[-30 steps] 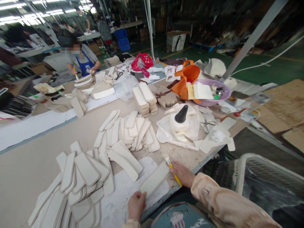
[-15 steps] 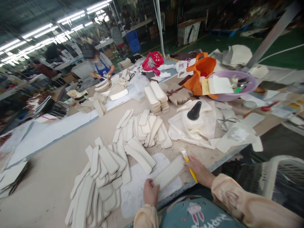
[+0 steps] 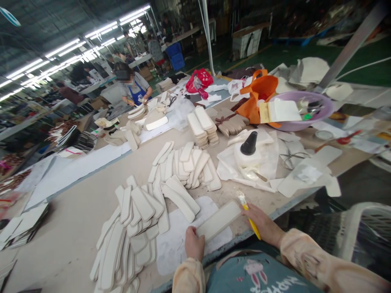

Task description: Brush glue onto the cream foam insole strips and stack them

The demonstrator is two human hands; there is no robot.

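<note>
My left hand [image 3: 194, 243] is closed on the near end of a long cream insole piece [image 3: 218, 220] that lies on a white sheet [image 3: 177, 244] at the table's front edge. My right hand [image 3: 262, 221] grips a yellow-handled brush [image 3: 249, 211], its bristles touching the far end of that piece. Just left of my hands, several similar pieces lie fanned in overlapping rows [image 3: 134, 232]. Another fanned pile [image 3: 183, 167] lies behind them.
A white glue pot with a black cone cap [image 3: 248, 152] stands on paper to the right. Two neat stacks [image 3: 202, 128], an orange bag [image 3: 259, 95], a purple basin [image 3: 317, 112] and scissors [image 3: 290, 156] lie beyond. Another person [image 3: 134, 87] works at the far side. A plastic basket [image 3: 363, 232] sits at my right.
The view has swung left and down slightly. Both hands keep their hold; the brush stays at the far end of the held piece.
</note>
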